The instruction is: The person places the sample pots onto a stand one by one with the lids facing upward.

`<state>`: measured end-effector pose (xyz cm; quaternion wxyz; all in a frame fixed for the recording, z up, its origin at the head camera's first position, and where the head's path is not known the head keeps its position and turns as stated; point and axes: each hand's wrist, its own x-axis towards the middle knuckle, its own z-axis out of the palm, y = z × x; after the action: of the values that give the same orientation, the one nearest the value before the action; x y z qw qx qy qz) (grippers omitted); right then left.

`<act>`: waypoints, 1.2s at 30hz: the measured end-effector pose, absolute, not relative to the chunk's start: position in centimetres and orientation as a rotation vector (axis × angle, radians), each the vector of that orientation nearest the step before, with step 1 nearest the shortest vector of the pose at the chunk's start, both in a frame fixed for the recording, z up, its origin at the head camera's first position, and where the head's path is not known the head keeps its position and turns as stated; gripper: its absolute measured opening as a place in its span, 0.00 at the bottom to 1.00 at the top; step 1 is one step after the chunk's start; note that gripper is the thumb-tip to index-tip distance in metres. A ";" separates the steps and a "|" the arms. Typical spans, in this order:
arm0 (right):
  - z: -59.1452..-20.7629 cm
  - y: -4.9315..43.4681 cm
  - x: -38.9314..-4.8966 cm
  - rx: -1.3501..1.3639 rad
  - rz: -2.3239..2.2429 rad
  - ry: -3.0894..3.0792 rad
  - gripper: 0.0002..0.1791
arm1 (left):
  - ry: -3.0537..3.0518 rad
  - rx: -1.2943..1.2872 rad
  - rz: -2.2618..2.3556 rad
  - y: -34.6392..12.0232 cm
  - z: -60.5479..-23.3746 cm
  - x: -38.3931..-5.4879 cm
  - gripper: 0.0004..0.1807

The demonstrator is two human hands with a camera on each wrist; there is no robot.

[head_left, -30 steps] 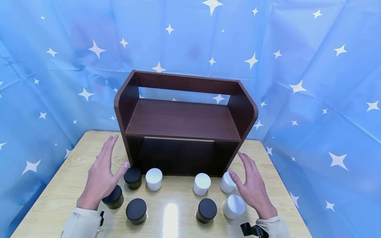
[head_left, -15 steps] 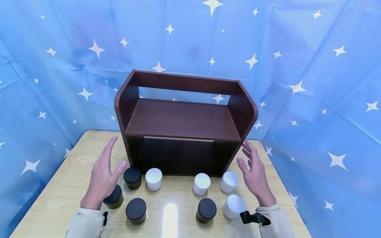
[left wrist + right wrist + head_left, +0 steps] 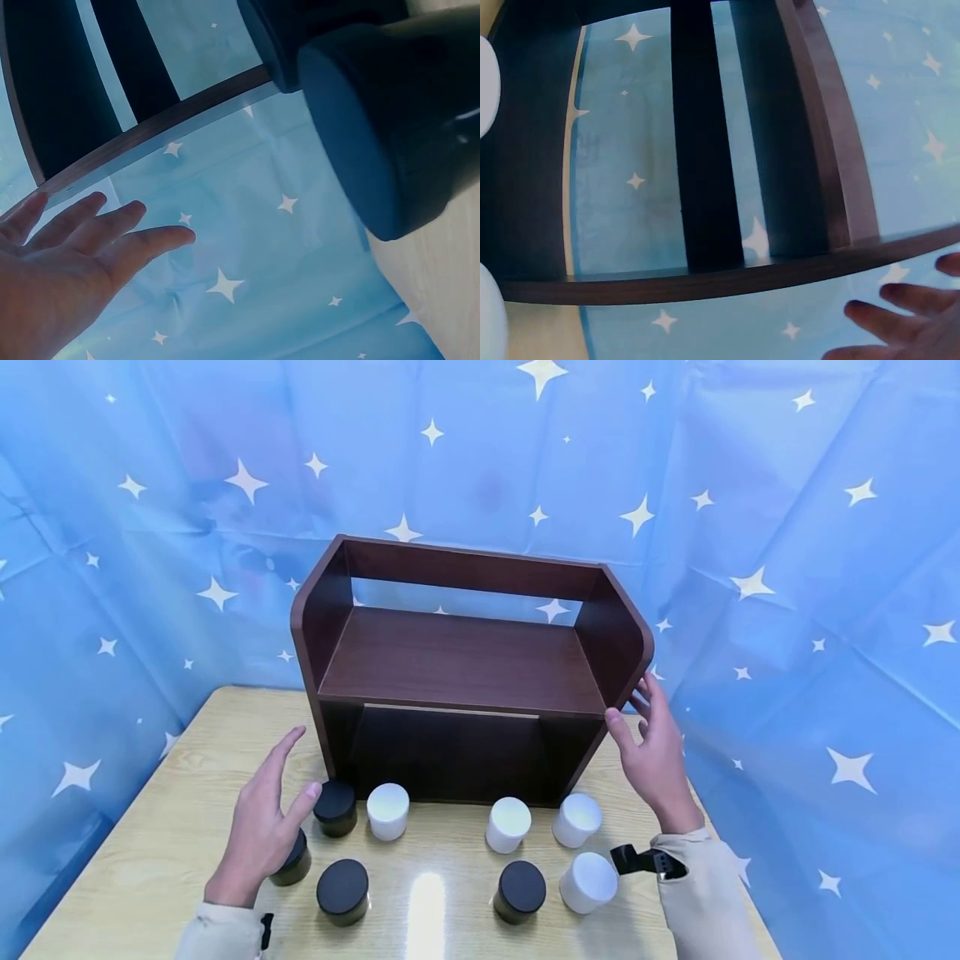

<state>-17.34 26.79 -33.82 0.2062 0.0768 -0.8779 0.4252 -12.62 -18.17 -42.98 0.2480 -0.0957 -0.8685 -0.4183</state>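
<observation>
A dark brown two-tier wooden shelf (image 3: 465, 660) stands at the back of the table. My right hand (image 3: 654, 752) is at its right side panel, thumb at the front edge and fingers reaching along the outside. In the right wrist view those fingers (image 3: 885, 322) are spread beside the panel. To the left of the shelf, my left hand (image 3: 262, 822) hovers with fingers extended and thumb apart, holding nothing. Under it a black jar (image 3: 294, 860) is partly hidden, and another black jar (image 3: 335, 807) stands just past the thumb. Two black jars fill much of the left wrist view.
Before the shelf stand white jars, one left of centre (image 3: 387, 812) and several to the right, including one (image 3: 588, 882) near my right wrist. Two black jars, one left (image 3: 343, 892) and one right (image 3: 520, 891), sit nearer the front. A blue starry curtain (image 3: 480, 460) hangs behind.
My right hand has moved up and forward from above the white jars to the shelf's right side. My left hand has shifted slightly down and right. Shelf and jars stay put.
</observation>
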 end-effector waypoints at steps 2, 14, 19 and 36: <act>-33.5 26.7 -17.8 0.199 1.170 -2.436 0.44 | -2.348 -0.281 -1.152 -18.2 -43.3 -12.4 0.37; -32.2 26.0 -19.9 0.170 1.117 -2.350 0.50 | -2.280 -0.553 -1.244 -17.8 -44.9 -11.8 0.40; -31.2 26.1 -20.5 0.176 1.129 -2.333 0.49 | -2.325 -0.548 -1.238 -17.5 -45.2 -11.3 0.40; -28.7 25.5 -22.0 0.120 1.120 -2.389 0.44 | -2.471 -0.447 -1.145 -16.9 -47.5 -7.9 0.40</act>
<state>-21.99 25.54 -28.75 0.2477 0.0441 -0.8763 0.4108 -7.94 -16.92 -47.47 0.1898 -0.1589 -0.8792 -0.4072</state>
